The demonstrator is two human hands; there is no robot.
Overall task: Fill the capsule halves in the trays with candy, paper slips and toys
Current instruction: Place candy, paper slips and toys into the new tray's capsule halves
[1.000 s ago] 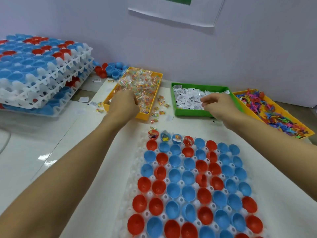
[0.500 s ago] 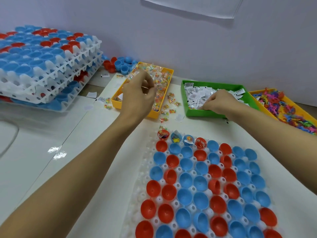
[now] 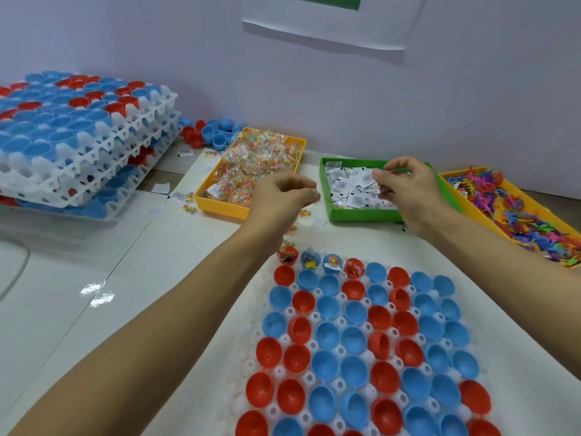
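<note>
While both hands work the bins — risks:
Left hand (image 3: pixel 283 196): fingers curled, contents unclear — candy could drop short.
Right hand (image 3: pixel 408 187): pinches paper slips (image 3: pixel 352 190); extras may cling.

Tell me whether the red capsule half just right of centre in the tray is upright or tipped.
Tipped. That red capsule half leans with its opening turned sideways, while the neighbouring halves in the white tray face straight up.

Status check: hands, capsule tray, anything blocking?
Left hand curled by candy bin, contents unclear. Right hand pinching paper slip over green bin. Capsule tray: four far-row halves filled, others empty. Nothing blocking.
</note>
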